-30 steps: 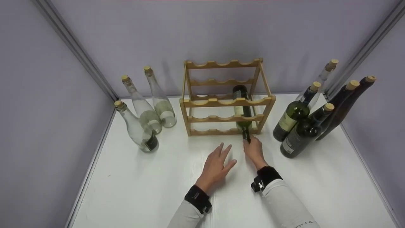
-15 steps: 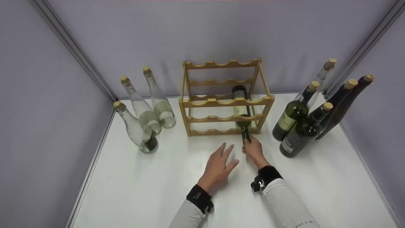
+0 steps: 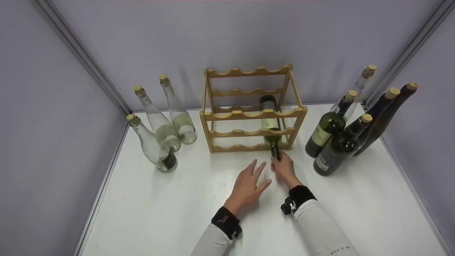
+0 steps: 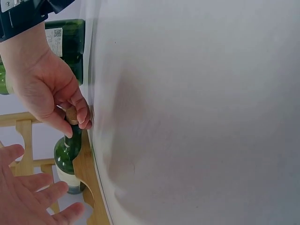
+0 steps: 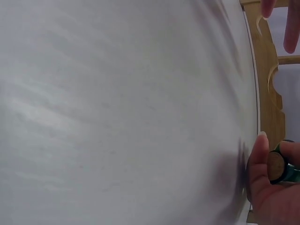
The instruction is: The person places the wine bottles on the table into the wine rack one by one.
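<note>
A green wine bottle point(image 3: 273, 138) with a pale label lies in the bottom tier of a wooden wine rack point(image 3: 245, 133), at its right end, neck toward the front. My right hand point(image 3: 284, 167) grips the neck near its corked end; the cork point(image 5: 275, 167) shows between thumb and fingers in the right wrist view. To the left, my left hand point(image 3: 246, 186) hovers over the white table with fingers spread, holding nothing. The left wrist view shows its fingers point(image 4: 42, 187) apart from the bottle.
Several corked bottles stand to the right of the rack, among them a dark bottle point(image 3: 336, 151) and a green bottle point(image 3: 324, 133). Three clear bottles, one with a dark label point(image 3: 153, 145), stand on the left. Walls enclose the table point(image 3: 160, 213) at the back and sides.
My left hand has shifted slightly to the right, toward the right hand. The right hand keeps its grip on the bottle neck, almost still. The bottle shows little movement.
</note>
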`<action>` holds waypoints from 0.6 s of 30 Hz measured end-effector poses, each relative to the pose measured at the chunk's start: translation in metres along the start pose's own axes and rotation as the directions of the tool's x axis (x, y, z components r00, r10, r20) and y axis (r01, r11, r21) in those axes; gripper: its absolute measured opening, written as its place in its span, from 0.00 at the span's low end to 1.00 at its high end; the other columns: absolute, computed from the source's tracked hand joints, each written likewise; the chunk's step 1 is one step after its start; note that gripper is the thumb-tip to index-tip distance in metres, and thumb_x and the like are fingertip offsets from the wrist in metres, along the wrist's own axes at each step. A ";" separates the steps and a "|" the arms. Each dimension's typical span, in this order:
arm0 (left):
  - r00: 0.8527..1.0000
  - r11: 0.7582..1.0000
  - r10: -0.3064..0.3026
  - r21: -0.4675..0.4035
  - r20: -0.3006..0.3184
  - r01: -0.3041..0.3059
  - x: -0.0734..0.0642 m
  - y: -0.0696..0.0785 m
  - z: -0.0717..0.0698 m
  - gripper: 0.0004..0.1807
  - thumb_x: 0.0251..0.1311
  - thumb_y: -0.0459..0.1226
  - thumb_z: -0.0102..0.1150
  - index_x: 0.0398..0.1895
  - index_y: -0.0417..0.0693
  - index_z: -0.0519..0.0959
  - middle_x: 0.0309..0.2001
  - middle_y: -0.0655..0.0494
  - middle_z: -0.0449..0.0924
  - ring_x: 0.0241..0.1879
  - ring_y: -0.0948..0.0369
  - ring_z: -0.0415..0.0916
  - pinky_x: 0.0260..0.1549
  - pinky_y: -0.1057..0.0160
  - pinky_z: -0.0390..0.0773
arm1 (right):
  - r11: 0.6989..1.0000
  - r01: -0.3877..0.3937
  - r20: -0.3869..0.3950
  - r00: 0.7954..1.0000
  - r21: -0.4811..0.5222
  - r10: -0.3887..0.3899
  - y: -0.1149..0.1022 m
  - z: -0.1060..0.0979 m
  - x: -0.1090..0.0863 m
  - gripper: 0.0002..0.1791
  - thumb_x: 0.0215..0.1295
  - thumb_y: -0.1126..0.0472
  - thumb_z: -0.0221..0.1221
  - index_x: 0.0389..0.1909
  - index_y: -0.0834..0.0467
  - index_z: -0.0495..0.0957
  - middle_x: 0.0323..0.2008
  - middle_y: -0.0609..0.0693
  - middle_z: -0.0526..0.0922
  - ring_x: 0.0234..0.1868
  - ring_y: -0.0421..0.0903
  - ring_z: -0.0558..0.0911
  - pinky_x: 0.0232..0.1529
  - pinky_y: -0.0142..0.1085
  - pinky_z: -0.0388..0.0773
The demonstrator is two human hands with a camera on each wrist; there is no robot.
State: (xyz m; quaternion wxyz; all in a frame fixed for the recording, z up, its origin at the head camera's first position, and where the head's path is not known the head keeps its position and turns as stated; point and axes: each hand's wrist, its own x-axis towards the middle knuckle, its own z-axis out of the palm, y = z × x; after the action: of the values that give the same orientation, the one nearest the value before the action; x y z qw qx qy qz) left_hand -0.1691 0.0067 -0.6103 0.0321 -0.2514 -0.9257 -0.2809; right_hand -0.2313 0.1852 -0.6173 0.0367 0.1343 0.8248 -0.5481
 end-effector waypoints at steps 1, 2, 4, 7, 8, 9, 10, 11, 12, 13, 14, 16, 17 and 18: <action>1.000 1.000 -0.002 -0.001 0.002 0.002 0.000 0.000 0.000 0.36 0.71 0.62 0.37 0.76 0.57 0.59 0.73 0.43 0.57 0.70 0.50 0.58 0.64 0.49 0.62 | 1.000 -0.001 0.004 1.000 0.007 0.001 0.000 0.000 0.000 0.14 0.73 0.63 0.52 0.54 0.66 0.73 0.29 0.57 0.80 0.28 0.48 0.81 0.27 0.32 0.74; 1.000 1.000 -0.005 -0.002 0.006 0.005 0.000 0.000 0.000 0.36 0.71 0.62 0.37 0.76 0.57 0.59 0.73 0.43 0.57 0.70 0.50 0.58 0.64 0.49 0.62 | 1.000 -0.002 0.008 1.000 0.014 0.002 0.000 0.000 0.001 0.13 0.74 0.64 0.51 0.53 0.67 0.73 0.28 0.57 0.80 0.28 0.48 0.81 0.27 0.32 0.75; 1.000 1.000 -0.014 -0.006 0.019 0.014 -0.001 0.001 -0.001 0.36 0.71 0.63 0.37 0.77 0.58 0.58 0.74 0.44 0.56 0.71 0.50 0.57 0.65 0.49 0.61 | 1.000 -0.004 0.012 1.000 0.031 0.004 0.000 -0.001 0.001 0.14 0.74 0.64 0.50 0.53 0.67 0.73 0.28 0.58 0.81 0.28 0.48 0.82 0.28 0.32 0.77; 0.999 1.000 -0.027 -0.010 0.037 0.027 -0.001 0.001 -0.001 0.37 0.71 0.64 0.36 0.77 0.59 0.57 0.74 0.45 0.55 0.71 0.51 0.56 0.66 0.49 0.60 | 0.998 -0.017 0.019 1.000 0.053 0.016 0.000 -0.001 0.003 0.15 0.74 0.64 0.49 0.55 0.68 0.73 0.29 0.60 0.81 0.28 0.48 0.82 0.30 0.34 0.79; 0.999 1.000 -0.029 -0.011 0.042 0.029 -0.001 0.002 -0.002 0.37 0.71 0.64 0.35 0.77 0.59 0.57 0.74 0.45 0.54 0.71 0.51 0.56 0.66 0.49 0.60 | 0.998 -0.023 0.021 1.000 0.063 0.022 0.001 0.000 0.003 0.15 0.74 0.65 0.49 0.55 0.69 0.73 0.30 0.60 0.81 0.28 0.48 0.82 0.31 0.35 0.79; 0.999 0.999 -0.030 -0.011 0.045 0.031 -0.002 0.002 -0.002 0.37 0.71 0.64 0.35 0.77 0.59 0.57 0.74 0.45 0.54 0.71 0.51 0.56 0.66 0.49 0.60 | 0.997 -0.026 0.025 0.999 0.075 0.025 0.001 0.000 0.004 0.15 0.74 0.65 0.49 0.54 0.69 0.73 0.30 0.60 0.81 0.28 0.48 0.83 0.31 0.36 0.80; 0.999 1.000 -0.028 -0.012 0.042 0.028 -0.002 0.002 -0.001 0.37 0.71 0.64 0.35 0.77 0.59 0.57 0.74 0.45 0.54 0.71 0.51 0.56 0.66 0.49 0.60 | 0.996 -0.031 0.028 0.999 0.088 0.029 0.001 0.000 0.004 0.14 0.74 0.65 0.49 0.54 0.70 0.73 0.30 0.60 0.81 0.28 0.48 0.83 0.31 0.36 0.80; 0.999 1.000 -0.027 -0.011 0.041 0.027 -0.002 0.002 -0.001 0.37 0.71 0.64 0.35 0.77 0.59 0.57 0.74 0.45 0.55 0.71 0.51 0.56 0.66 0.49 0.60 | 0.994 -0.033 0.033 0.999 0.102 0.030 0.002 -0.001 0.005 0.14 0.74 0.65 0.48 0.53 0.71 0.73 0.31 0.61 0.80 0.28 0.48 0.83 0.32 0.36 0.80; 0.999 1.000 -0.025 -0.010 0.040 0.026 -0.001 0.002 -0.001 0.37 0.71 0.64 0.36 0.77 0.59 0.57 0.74 0.45 0.55 0.71 0.51 0.57 0.66 0.49 0.60 | 0.992 -0.035 0.035 0.999 0.118 0.031 0.002 0.000 0.005 0.14 0.74 0.66 0.48 0.51 0.71 0.73 0.31 0.61 0.80 0.28 0.48 0.83 0.32 0.36 0.80; 0.999 1.000 -0.021 -0.008 0.036 0.022 -0.001 0.002 0.000 0.37 0.71 0.64 0.36 0.77 0.59 0.57 0.74 0.45 0.55 0.71 0.51 0.57 0.66 0.49 0.61 | 0.990 -0.038 0.037 0.999 0.133 0.033 0.002 0.000 0.005 0.13 0.74 0.66 0.48 0.50 0.71 0.73 0.31 0.61 0.80 0.28 0.48 0.82 0.32 0.36 0.81; 0.999 1.000 -0.018 -0.007 0.033 0.018 -0.001 0.002 0.000 0.37 0.71 0.64 0.36 0.77 0.59 0.58 0.74 0.45 0.55 0.71 0.51 0.57 0.65 0.49 0.61 | 0.988 -0.041 0.036 0.999 0.146 0.036 0.002 -0.001 0.006 0.13 0.73 0.66 0.48 0.48 0.71 0.73 0.31 0.61 0.80 0.28 0.48 0.82 0.32 0.36 0.81; 1.000 1.000 -0.008 -0.006 0.024 0.008 0.000 0.003 0.001 0.37 0.71 0.64 0.36 0.76 0.58 0.59 0.74 0.44 0.56 0.70 0.50 0.58 0.65 0.49 0.61 | 0.986 -0.046 0.039 0.998 0.160 0.040 0.002 -0.001 0.006 0.12 0.74 0.66 0.47 0.48 0.71 0.73 0.31 0.61 0.80 0.29 0.48 0.82 0.33 0.37 0.81; 1.000 1.000 -0.004 -0.003 0.024 0.004 0.000 0.003 0.001 0.37 0.71 0.64 0.36 0.76 0.58 0.58 0.74 0.44 0.56 0.70 0.50 0.58 0.65 0.49 0.61 | 0.985 -0.048 0.041 0.998 0.164 0.042 0.002 -0.001 0.006 0.13 0.74 0.66 0.47 0.48 0.72 0.73 0.31 0.61 0.80 0.29 0.48 0.82 0.33 0.37 0.81; 1.000 1.000 0.000 -0.002 0.023 0.000 0.001 0.004 0.001 0.37 0.71 0.64 0.36 0.76 0.58 0.58 0.74 0.44 0.56 0.70 0.50 0.58 0.65 0.49 0.62 | 0.984 -0.052 0.041 0.998 0.169 0.045 0.002 -0.001 0.005 0.13 0.75 0.65 0.47 0.48 0.71 0.73 0.31 0.62 0.80 0.29 0.48 0.82 0.34 0.37 0.81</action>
State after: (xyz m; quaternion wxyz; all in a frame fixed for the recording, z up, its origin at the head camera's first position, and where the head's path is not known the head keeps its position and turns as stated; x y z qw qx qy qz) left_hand -0.1679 0.0106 -0.6094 0.0212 -0.2546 -0.9258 -0.2786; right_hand -0.2360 0.1875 -0.6197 0.0538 0.1468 0.7707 -0.6178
